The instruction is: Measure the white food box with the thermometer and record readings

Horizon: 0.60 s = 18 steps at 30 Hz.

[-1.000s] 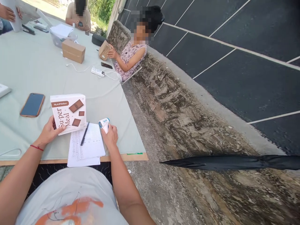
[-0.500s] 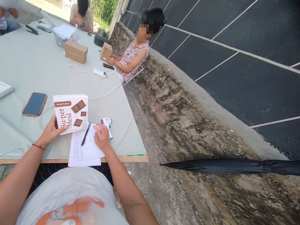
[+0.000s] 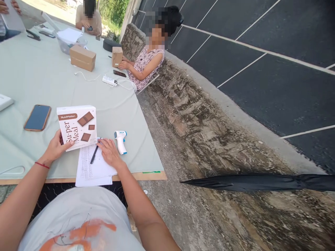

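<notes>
— What have you got hold of?

— My left hand (image 3: 54, 148) has its fingers clamped on the lower edge of the Su-per Meal box (image 3: 77, 127), propped upright on the desk (image 3: 39, 80). My right hand (image 3: 109, 152) lies on the paper sheets (image 3: 95, 167), fingers spread and gripping nothing, fingertips beside the pen (image 3: 94, 154).

— What could go wrong?

— I think the box could tip; I'm only pinching one edge. The sheets overhang the desk's near edge, so a drag of my palm might slide them off. A nudge could roll the pen. The thermometer (image 3: 120, 141) sits just right of my hand; a careless sweep might knock it.
</notes>
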{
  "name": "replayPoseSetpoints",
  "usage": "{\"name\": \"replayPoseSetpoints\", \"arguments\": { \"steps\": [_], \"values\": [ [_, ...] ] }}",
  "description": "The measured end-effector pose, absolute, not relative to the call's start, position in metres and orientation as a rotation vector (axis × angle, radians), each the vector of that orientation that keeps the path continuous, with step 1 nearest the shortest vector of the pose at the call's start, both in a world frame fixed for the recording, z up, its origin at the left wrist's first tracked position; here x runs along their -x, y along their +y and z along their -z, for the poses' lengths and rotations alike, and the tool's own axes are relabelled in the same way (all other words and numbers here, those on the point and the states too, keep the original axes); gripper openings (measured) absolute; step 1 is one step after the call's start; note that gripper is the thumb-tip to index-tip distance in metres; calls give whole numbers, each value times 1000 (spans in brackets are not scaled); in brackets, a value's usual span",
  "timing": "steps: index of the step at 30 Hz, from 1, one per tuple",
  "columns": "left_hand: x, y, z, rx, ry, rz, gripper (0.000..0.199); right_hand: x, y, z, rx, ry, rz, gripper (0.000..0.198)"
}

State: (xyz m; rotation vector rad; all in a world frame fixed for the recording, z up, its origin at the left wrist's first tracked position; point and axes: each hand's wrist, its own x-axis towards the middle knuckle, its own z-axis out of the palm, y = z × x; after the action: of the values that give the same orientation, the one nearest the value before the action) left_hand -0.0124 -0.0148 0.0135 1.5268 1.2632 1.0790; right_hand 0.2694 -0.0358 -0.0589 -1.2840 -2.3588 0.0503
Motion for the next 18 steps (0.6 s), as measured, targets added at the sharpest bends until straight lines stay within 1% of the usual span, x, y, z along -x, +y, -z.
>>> {"name": "replayPoseSetpoints", "arguments": {
  "steps": [5, 7, 10, 14, 18],
  "values": [
    [12, -15, -14, -1530, 1279, -1084, 94, -271, -34, 61, 1274, -2198, -76, 31],
    [12, -15, -14, -1527, 1281, -1076, 94, -273, -34, 62, 1270, -2158, -112, 24],
    [12, -14, -14, -1526, 1281, -1069, 93, -274, -34, 63, 1260, -2128, -132, 22],
    [12, -13, -12, -1535, 1273, -1083, 91, -276, -37, 66, 1320, -2052, -61, 25],
    [13, -13, -9, -1542, 1255, -1093, 89, -276, -41, 69, 1397, -1926, 58, 16]
  ]
}}
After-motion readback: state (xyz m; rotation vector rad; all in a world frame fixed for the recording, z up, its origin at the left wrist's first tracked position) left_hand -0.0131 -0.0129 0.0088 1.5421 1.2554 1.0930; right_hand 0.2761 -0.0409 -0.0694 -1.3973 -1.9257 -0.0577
